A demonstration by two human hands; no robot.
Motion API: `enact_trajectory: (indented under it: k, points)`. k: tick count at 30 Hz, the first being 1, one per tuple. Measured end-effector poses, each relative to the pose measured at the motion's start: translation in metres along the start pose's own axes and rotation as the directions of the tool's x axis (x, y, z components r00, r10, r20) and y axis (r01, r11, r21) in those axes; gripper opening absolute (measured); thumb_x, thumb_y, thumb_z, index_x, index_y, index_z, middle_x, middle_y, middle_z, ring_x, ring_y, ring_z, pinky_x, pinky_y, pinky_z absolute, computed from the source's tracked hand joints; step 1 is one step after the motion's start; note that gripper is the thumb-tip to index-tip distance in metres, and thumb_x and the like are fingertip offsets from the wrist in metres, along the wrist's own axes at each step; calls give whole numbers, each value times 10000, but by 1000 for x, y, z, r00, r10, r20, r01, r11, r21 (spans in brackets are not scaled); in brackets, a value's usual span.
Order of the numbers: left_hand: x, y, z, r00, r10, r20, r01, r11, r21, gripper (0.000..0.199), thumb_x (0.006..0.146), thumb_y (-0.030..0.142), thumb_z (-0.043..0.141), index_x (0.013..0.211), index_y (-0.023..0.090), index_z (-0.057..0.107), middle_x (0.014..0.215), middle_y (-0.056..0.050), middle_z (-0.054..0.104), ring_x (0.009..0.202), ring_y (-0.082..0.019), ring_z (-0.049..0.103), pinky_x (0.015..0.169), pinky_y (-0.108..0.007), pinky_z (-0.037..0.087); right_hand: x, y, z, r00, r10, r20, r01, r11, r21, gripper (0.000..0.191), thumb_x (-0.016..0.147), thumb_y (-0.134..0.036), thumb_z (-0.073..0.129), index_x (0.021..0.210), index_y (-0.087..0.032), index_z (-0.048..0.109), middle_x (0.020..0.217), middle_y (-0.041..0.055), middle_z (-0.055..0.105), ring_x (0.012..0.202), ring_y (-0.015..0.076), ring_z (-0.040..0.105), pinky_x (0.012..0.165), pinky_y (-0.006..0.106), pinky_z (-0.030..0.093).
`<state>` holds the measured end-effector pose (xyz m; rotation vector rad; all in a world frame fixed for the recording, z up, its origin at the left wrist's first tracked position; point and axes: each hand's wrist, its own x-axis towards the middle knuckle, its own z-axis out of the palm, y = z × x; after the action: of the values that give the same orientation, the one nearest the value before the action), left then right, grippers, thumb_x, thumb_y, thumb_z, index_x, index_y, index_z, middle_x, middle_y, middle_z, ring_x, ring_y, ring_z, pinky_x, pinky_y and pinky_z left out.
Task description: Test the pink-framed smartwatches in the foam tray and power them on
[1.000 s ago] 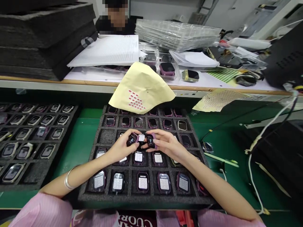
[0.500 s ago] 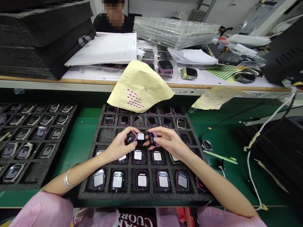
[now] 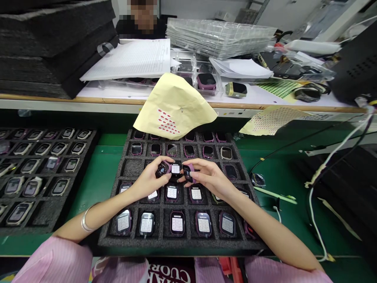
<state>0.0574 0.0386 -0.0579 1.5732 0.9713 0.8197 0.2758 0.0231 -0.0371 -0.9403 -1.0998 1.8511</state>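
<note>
My left hand is closed around a purple smartwatch body, its dark screen tilted toward the other hand. Between thumb and fingers, my right hand grips a second purple smartwatch body, whose dark screen shows a small lit figure. Both are held over the middle of a black foam tray. Between them, a smartwatch with a white lit screen lies in its compartment. Nearer rows hold several watches with white grid screens, such as this watch; the far rows' screens are dark. My wrists and forearms cover parts of the tray.
Another foam tray of watches lies at left. On the shelf are stacked black foam, papers, clear plastic trays and an olive watch. Yellow sticker sheets hang over its edge. Cables run down at right. A person sits behind.
My hands stay almost in place, each still holding its watch. The left-hand watch has turned and shifted slightly left. The overall view has moved very slightly.
</note>
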Motion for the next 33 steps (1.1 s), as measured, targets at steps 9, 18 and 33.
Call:
enact_trajectory:
  k: [9,18,33]
  points:
    - [1,2,-3,998,31,-47,-32,999,-2,328,751,110,551,1073,171,561,956,-28,601,906,-168,563,869,-290,428,1,-1,0,998,-21,-52,19,999,-42,303,785,-254,739,1065,-178,651,965,73,688,885,244,710,723,346,593]
    - [-2,8,-5,996,56,-69,-57,998,-11,335,759,120,557,1088,183,547,910,-13,578,806,-145,545,767,-255,436,-4,-8,-3,996,-59,-62,56,998,-40,297,786,-250,740,1064,-195,651,994,79,695,896,261,711,716,357,596]
    - [6,2,1,967,-227,112,252,812,-526,519,721,146,579,1234,165,503,967,-54,628,797,-175,638,660,-308,546,2,2,-10,995,103,-2,-103,993,50,435,838,-275,673,1253,-193,572,1115,118,698,890,251,723,821,411,571]
